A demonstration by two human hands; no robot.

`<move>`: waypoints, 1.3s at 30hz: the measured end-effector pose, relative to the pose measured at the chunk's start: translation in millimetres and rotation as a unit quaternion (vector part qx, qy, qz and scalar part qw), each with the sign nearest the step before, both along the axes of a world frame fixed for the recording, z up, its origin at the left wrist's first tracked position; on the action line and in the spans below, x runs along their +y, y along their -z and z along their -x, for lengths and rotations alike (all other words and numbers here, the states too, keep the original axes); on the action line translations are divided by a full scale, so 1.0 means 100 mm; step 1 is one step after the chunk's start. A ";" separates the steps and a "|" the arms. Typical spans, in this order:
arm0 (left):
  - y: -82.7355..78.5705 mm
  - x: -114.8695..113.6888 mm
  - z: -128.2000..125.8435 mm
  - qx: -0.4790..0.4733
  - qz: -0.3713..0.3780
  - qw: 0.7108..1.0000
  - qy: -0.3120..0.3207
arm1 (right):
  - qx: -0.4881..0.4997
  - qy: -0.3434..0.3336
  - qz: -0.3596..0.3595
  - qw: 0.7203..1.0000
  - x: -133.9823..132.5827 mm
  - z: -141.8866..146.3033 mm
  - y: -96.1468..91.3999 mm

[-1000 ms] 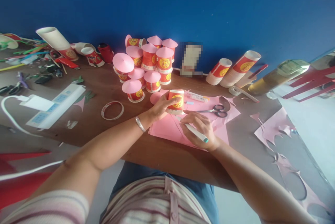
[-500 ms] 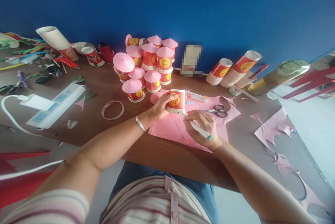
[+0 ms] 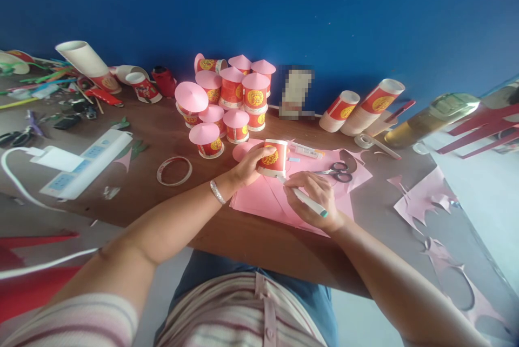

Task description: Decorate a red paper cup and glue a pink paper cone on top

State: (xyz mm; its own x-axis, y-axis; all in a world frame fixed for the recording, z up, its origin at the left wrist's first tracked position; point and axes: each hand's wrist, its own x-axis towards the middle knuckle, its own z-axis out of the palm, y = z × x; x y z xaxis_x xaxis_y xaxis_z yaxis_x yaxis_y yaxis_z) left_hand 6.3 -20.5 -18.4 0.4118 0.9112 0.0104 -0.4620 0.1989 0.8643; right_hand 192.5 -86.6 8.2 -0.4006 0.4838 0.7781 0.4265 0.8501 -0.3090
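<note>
My left hand (image 3: 248,167) was closed around a red paper cup with a yellow printed emblem and white ends (image 3: 277,158), thumb on its front and fingers wrapped behind it. I held the cup over the overlapping sheets of pink paper (image 3: 259,201) on the brown wooden table (image 3: 227,239). My right hand (image 3: 311,190) gripped a slim white pen with a green end (image 3: 310,204), its tip angled toward the cup.

What had just changed was the cup's turn: a second earlier the emblem faced more to the right, and by now it had swung left, toward my thumb. The pen had shifted a little to the right too, so its tip now sat by the cup's lower right edge (whether it touched, I couldn't tell). As I judged it, the turn put a different stretch of the white lower band within the pen's reach.

Nothing else had moved. The dark-handled scissors (image 3: 341,171) lay on the paper beyond my right hand, and the red cups with pink paper cones on top (image 3: 255,99) stood grouped behind my left.
</note>
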 end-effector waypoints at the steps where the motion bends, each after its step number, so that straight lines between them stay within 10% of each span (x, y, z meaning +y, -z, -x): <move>1: 0.00 0.00 0.00 0.001 -0.001 1.000 -0.001 | 0.000 0.000 0.000 1.000 0.00 0.00 0.00; 39: -0.01 0.00 0.01 0.002 0.001 1.000 0.003 | -0.009 0.001 0.008 1.000 0.00 -0.01 -0.01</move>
